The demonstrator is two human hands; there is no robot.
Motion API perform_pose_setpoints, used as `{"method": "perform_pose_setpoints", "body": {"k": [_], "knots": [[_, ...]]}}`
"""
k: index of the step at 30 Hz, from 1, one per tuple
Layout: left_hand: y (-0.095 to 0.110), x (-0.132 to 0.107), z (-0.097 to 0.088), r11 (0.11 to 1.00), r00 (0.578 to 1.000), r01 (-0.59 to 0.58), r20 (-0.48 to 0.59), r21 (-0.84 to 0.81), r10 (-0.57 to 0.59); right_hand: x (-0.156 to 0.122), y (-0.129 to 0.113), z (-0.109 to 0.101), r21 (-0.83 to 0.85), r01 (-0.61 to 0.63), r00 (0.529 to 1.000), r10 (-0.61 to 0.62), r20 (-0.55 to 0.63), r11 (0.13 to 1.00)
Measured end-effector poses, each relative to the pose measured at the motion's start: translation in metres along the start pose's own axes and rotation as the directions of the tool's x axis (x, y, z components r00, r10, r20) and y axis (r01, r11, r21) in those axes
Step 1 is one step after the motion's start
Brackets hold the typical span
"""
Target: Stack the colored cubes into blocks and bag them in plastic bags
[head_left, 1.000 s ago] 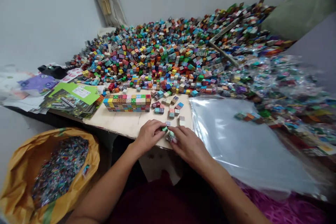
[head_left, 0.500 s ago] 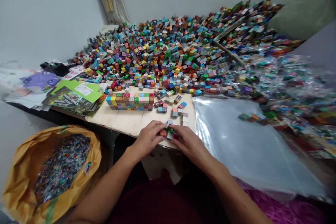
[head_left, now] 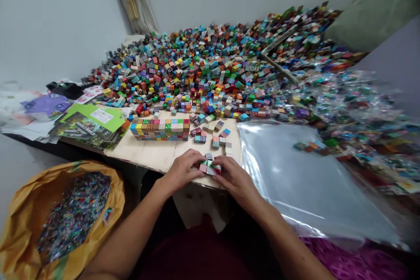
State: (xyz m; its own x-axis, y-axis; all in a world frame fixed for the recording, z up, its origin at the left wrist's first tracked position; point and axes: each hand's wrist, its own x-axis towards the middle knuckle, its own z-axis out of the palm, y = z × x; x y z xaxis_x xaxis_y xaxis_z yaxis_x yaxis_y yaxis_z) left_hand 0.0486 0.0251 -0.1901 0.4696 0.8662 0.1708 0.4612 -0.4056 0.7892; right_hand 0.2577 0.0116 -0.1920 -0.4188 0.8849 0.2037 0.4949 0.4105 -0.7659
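Observation:
At the front edge of the wooden board [head_left: 154,153], my left hand [head_left: 183,167] and my right hand [head_left: 233,179] close from both sides on a few small patterned cubes [head_left: 210,167]. Pink, green and grey faces show between my fingertips. Just behind them lie several loose cubes [head_left: 215,141], some in pairs. To the left, a long block of stacked cubes [head_left: 159,130] in many colours rests on the board. My fingers hide part of the cubes they pinch.
A big heap of cubes [head_left: 197,61] covers the back, with a metal L-shaped frame [head_left: 278,59] on it. Clear plastic sheets [head_left: 295,183] lie right; printed cards [head_left: 78,129] lie left. A yellow sack [head_left: 19,227] of small shiny pieces stands lower left.
The cubes between my hands show different faces: a pink one now appears at the left where an orange-red one was. My hands stay in nearly the same place; the view has shifted slightly.

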Motion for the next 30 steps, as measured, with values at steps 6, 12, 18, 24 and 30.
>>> {"method": "perform_pose_setpoints", "body": {"k": [6,12,18,24,30], "knots": [[0.001,-0.007,0.004,0.999,0.998,0.034,-0.047,0.033,-0.032,-0.002,0.000,0.002,-0.030,0.020,1.000,-0.020,-0.007,0.999],[0.010,-0.011,0.010,0.949,0.990,-0.036,-0.118,0.312,0.076,0.013,-0.002,-0.017,-0.248,0.124,0.992,-0.129,-0.006,0.961],[0.009,-0.015,0.029,0.909,0.969,-0.047,-0.202,0.414,0.142,0.055,-0.006,-0.014,-0.613,0.224,0.967,-0.096,0.234,0.758],[0.005,-0.013,0.026,0.892,0.978,-0.020,-0.177,0.451,0.112,0.053,0.005,-0.039,-0.614,0.072,0.997,-0.033,0.075,0.786],[0.003,-0.012,0.021,0.904,0.977,-0.018,-0.185,0.426,0.107,0.012,0.009,-0.071,-0.437,-0.095,0.994,0.105,-0.002,0.894]]}}
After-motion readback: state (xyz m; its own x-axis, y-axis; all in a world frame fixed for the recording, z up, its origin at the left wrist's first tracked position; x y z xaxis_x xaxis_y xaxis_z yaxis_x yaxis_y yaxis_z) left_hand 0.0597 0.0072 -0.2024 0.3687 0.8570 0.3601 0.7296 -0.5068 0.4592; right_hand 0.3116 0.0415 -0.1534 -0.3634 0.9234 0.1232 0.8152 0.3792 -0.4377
